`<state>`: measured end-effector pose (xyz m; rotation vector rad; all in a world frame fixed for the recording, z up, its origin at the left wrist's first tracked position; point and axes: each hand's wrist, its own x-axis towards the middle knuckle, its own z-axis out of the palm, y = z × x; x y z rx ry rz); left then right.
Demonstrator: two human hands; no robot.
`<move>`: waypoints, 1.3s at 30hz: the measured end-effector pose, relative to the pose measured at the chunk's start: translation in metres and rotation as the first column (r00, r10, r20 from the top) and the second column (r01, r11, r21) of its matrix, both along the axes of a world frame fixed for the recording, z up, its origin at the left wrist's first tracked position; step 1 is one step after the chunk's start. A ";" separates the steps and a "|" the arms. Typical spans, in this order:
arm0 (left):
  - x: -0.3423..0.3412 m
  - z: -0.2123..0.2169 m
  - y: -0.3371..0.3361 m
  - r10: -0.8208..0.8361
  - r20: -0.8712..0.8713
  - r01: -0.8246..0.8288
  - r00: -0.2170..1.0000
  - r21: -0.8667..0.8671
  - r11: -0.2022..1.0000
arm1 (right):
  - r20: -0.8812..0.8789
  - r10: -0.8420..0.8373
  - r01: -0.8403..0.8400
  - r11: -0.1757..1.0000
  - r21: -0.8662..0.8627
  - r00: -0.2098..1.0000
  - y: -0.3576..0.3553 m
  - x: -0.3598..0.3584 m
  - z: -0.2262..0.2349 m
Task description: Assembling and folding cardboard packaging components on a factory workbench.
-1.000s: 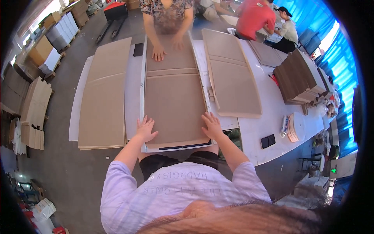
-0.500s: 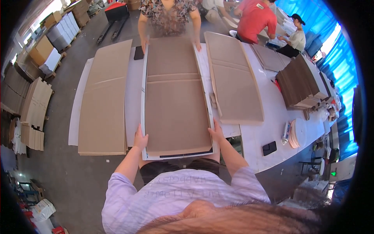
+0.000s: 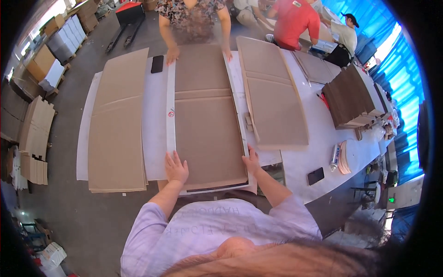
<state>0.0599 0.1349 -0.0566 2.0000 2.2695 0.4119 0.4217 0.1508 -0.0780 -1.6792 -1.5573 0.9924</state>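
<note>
A long brown cardboard panel (image 3: 210, 134) lies lengthwise in front of me, inside a shallow white-edged box. Along its left side a white flap (image 3: 171, 131) with a small red mark is folded over the panel's edge. My left hand (image 3: 177, 170) rests flat on the near end of that flap, fingers spread. At the near right corner, my right hand (image 3: 252, 161) grips the box's side, thumb toward the panel; its other fingers are partly hidden. Across the table, a co-worker's hands (image 3: 173, 54) touch the far end of the box on both sides.
Brown cardboard sheets (image 3: 117, 124) are piled at left, and more sheets (image 3: 274, 99) lie at right. Farther right are a cardboard stack (image 3: 350, 101), a spray can (image 3: 335, 158) and a black phone (image 3: 316, 176). Another phone (image 3: 157, 64) lies left of the co-worker. People sit behind.
The left white side has turned down flat over the panel's edge. My left hand has gone from gripping the box's side to lying on the flap. The right hand has shifted slightly.
</note>
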 end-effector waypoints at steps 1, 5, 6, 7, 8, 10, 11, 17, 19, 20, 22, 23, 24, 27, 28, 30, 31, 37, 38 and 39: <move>-0.003 -0.002 -0.001 -0.001 -0.001 0.001 1.000 0.005 1.000 | 0.036 0.013 -0.013 1.000 -0.008 0.999 0.000 -0.001 0.003; -0.031 -0.028 0.006 -0.047 0.285 0.041 0.957 0.027 0.999 | 0.234 -0.033 0.016 0.997 0.078 0.972 0.001 -0.017 -0.003; -0.040 -0.034 0.005 -0.075 0.367 0.059 0.927 0.056 0.997 | 0.233 -0.036 0.018 0.997 0.076 0.972 -0.002 -0.024 -0.003; -0.046 -0.031 0.007 -0.084 0.366 0.067 0.927 0.057 0.996 | 0.348 -0.040 -0.006 0.992 0.128 0.936 -0.001 -0.030 -0.003; -0.052 -0.026 0.007 -0.076 0.433 0.079 0.898 0.011 0.997 | 0.458 -0.049 -0.035 0.984 0.174 0.888 0.000 -0.037 -0.003; -0.058 -0.014 0.005 -0.060 0.491 0.087 0.869 -0.032 0.996 | 0.515 -0.071 -0.039 0.979 0.199 0.854 -0.003 -0.057 0.012; -0.060 -0.010 0.002 -0.026 0.479 0.078 0.877 -0.089 0.993 | 0.612 -0.047 -0.053 0.988 0.145 0.789 -0.006 -0.065 0.026; -0.066 -0.028 0.001 -0.039 0.535 0.095 0.844 -0.078 0.992 | 0.725 0.024 -0.065 0.997 0.029 0.689 -0.007 -0.073 0.054; -0.066 -0.028 -0.006 -0.040 0.536 0.090 0.843 -0.067 0.994 | 0.706 0.036 -0.055 0.998 0.004 0.707 -0.011 -0.074 0.056; -0.068 -0.027 -0.007 -0.040 0.515 0.097 0.856 -0.084 0.992 | 0.713 0.043 -0.047 0.999 -0.014 0.699 -0.012 -0.076 0.057; -0.068 -0.017 -0.005 -0.036 0.497 0.099 0.867 -0.100 0.990 | 0.723 0.054 -0.046 0.998 -0.030 0.689 -0.012 -0.077 0.055; -0.067 -0.011 -0.003 -0.020 0.580 0.098 0.814 -0.104 0.990 | 0.759 0.010 -0.095 0.993 0.068 0.651 -0.013 -0.075 0.049; -0.070 -0.005 -0.002 -0.001 0.656 0.094 0.755 -0.106 0.990 | 0.787 -0.038 -0.151 0.975 0.165 0.616 -0.015 -0.076 0.046; -0.080 0.009 -0.002 0.007 0.631 0.092 0.776 -0.123 0.988 | 0.781 0.295 -0.746 0.593 0.302 0.551 -0.024 -0.069 0.053; -0.087 0.008 -0.006 0.011 0.630 0.086 0.776 -0.123 0.989 | 0.781 0.298 -0.749 0.589 0.303 0.550 -0.033 -0.074 0.057; -0.099 0.008 -0.010 -0.108 0.482 0.092 0.869 0.056 0.994 | 0.617 0.575 -0.788 0.602 0.127 0.538 -0.054 -0.081 0.063; -0.100 0.011 -0.015 -0.109 0.483 0.090 0.869 0.062 0.994 | 0.621 0.572 -0.790 0.600 0.129 0.536 -0.062 -0.080 0.060; -0.099 0.023 -0.059 -0.230 0.393 0.197 0.890 0.124 0.973 | 0.619 0.427 -0.692 0.667 0.276 0.659 -0.072 -0.077 0.037; -0.099 0.029 -0.064 -0.340 0.377 0.306 0.862 0.149 0.940 | 0.682 0.436 -0.752 0.606 0.259 0.587 -0.069 -0.075 0.036; -0.097 0.040 -0.069 -0.446 0.358 0.412 0.820 0.171 0.895 | 0.740 0.436 -0.806 0.543 0.236 0.511 -0.065 -0.074 0.037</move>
